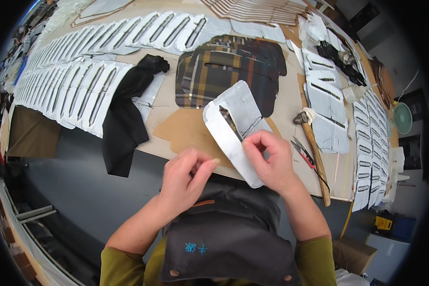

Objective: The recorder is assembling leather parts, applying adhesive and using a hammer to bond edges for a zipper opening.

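My right hand (270, 159) pinches the edge of a white-backed fabric panel (231, 151) beside its long slot. The panel is tilted over the table's front edge; plaid cloth shows through the slot and dark thread ends lie on its back. Left of the panel, my left hand (188, 178) is closed, thumb and forefinger pressed together near the panel's lower edge. Anything between those fingertips is too small to make out. Beneath the panel lies a flat tan board piece (183, 131). Behind it rests a stack of dark plaid panels (229, 66) with slots.
Right of my right hand lie red-handled snips (304, 155) and a wooden-handled hammer (314, 152). Black cloth (128, 109) hangs over the front edge at left. Overlapping rows of slotted white panels (76, 95) cover the left side; more panels (325, 112) lie at right.
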Demonstrator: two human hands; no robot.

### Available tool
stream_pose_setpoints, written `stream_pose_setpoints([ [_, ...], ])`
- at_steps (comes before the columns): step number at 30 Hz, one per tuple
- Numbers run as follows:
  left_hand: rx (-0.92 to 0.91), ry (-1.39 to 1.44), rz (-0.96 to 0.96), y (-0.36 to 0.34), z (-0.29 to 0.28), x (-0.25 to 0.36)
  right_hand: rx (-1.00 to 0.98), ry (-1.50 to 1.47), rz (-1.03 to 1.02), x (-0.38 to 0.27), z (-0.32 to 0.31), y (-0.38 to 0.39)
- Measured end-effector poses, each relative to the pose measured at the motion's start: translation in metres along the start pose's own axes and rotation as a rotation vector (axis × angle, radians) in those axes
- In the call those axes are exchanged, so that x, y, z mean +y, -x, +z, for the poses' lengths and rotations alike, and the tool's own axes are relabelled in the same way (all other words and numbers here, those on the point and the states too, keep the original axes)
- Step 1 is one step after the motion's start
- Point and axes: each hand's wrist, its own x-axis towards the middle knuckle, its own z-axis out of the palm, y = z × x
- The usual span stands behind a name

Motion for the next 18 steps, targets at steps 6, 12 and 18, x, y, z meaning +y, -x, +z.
stream_pose_setpoints([
  [6, 0.075, 0.276, 0.011, -0.022, 0.028, -0.001, 0.08, 0.047, -0.206, -0.011, 0.017, 0.005],
  [12, -0.207, 0.396, 0.007, -0.026, 0.015, 0.005, -0.263, -0.584, 0.267, -0.006, 0.0, -0.001],
  [18, -0.316, 0.824, -0.063, -0.026, 0.021, -0.004, -0.228, -0.918, 0.173, 0.01, 0.02, 0.011],
])
